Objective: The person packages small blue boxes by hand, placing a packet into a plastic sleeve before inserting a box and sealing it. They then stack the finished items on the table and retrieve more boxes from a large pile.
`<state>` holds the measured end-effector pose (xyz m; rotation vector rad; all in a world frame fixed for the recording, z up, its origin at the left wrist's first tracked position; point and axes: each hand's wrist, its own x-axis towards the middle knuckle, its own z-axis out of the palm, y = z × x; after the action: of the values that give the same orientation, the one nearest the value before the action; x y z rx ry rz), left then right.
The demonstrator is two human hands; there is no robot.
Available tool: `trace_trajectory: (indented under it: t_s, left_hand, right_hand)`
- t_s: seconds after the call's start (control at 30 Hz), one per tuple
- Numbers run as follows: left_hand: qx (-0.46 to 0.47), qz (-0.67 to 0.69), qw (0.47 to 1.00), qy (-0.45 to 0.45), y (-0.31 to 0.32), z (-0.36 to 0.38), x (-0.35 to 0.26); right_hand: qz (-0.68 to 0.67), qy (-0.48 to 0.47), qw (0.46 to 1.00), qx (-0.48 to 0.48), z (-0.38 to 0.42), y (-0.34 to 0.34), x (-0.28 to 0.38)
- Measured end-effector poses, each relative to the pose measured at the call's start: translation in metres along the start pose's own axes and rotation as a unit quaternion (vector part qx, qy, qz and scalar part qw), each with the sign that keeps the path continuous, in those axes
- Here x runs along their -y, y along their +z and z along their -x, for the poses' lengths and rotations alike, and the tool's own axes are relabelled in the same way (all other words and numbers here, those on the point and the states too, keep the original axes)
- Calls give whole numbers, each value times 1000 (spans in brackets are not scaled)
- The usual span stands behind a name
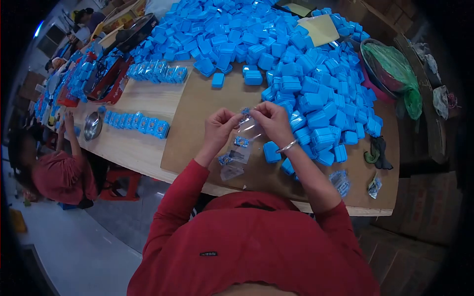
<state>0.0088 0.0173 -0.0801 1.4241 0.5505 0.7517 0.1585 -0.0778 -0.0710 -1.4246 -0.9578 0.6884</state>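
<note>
Clear plastic bag [248, 129] hangs between both hands above the desk [148, 148], its long axis running from 12 o'clock down toward 7 o'clock, mouth up. The left hand [219, 127] and right hand [270, 120] each pinch its top edge; blue boxes [316, 93] are heaped at 2 o'clock

The print on the clear bag [245, 129] between the hands is too blurred to read. The fingertips hide its top edge. The far end of the blue box pile [276, 44] is cut off by the top edge. The small packets [340, 181] at the desk's [148, 143] near edge are too small to make out.
</note>
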Motion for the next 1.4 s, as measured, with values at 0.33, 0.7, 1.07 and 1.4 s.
trace_trajectory:
  t_s: [0.33, 0.7, 1.07, 1.4]
  left_hand:
    - [21, -350, 895, 275, 26, -132, 43]
    - [21, -413, 897, 157, -11, -89, 54]
    - [53, -43, 995, -72, -24, 46, -50]
    - [-48, -37, 996, -67, -2, 68, -25]
  right_hand:
    - [250, -127, 943, -180, 33, -55, 45]
    - [134, -62, 986, -80, 25, -45, 39]
    - [91, -84, 992, -22, 20, 4, 26]
    - [23, 25, 999, 9, 51, -1, 34]
